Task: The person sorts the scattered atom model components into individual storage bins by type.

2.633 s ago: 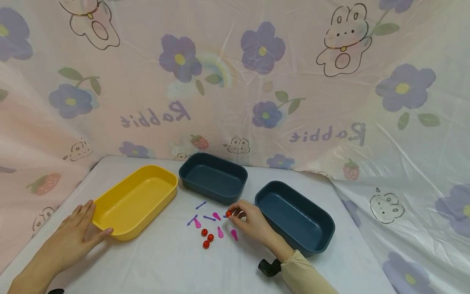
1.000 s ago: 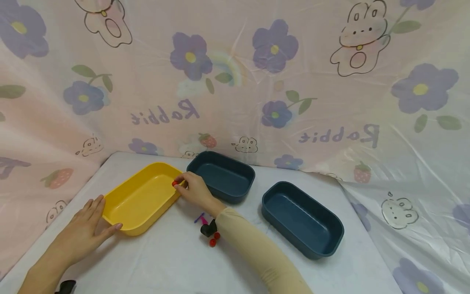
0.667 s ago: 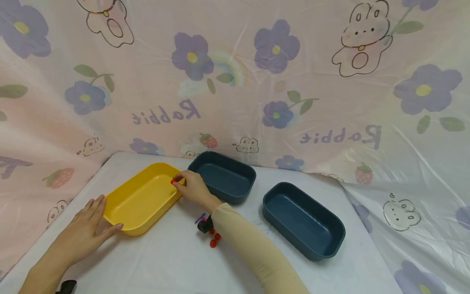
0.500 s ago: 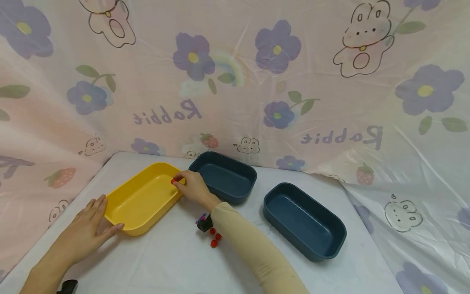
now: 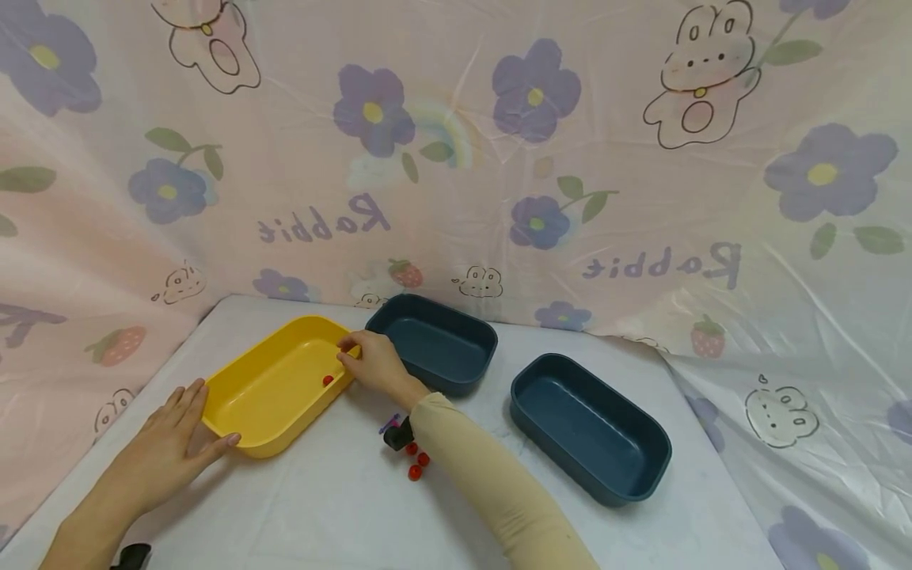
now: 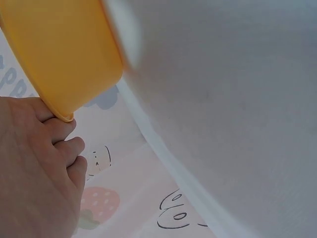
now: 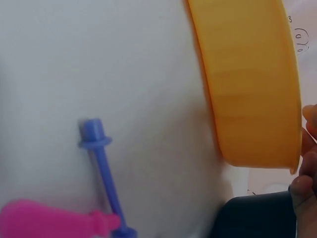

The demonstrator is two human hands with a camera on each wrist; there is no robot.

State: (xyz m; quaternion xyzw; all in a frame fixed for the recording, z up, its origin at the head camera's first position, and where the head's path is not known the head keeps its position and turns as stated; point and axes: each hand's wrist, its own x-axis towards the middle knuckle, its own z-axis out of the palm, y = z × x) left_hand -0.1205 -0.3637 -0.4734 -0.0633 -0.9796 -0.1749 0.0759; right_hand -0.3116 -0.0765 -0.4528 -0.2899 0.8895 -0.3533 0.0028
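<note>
The right hand point(image 5: 376, 366) reaches to the far right end of the yellow tray point(image 5: 267, 388), its grip relaxed: fingers bent, thumb and forefinger slightly parted at the rim. Inside the tray, just below those fingertips and close to the near long wall, is a single red bead point(image 5: 328, 381) (whether it has come to rest, I cannot tell). The left hand point(image 5: 153, 451) lies against the tray's opposite end, its grip spread, the fingers at the rim and the thumb stretched toward the near corner. A black fitting point(image 5: 397, 434) beneath the right wrist partly hides some small pieces; the right wrist view shows a purple rod point(image 7: 107, 173) and a pink piece point(image 7: 49, 220) there, the pink one's narrow end overlapping the rod. Three red beads point(image 5: 415, 473) sit grouped on the white-covered table point(image 5: 321, 507), near the beige sleeve point(image 5: 499, 475). One dark blue tray point(image 5: 436, 340) stands just behind the right hand, another point(image 5: 587, 427) farther right, and a cloth point(image 5: 456, 214) printed with rabbits and flowers hangs behind everything.
</note>
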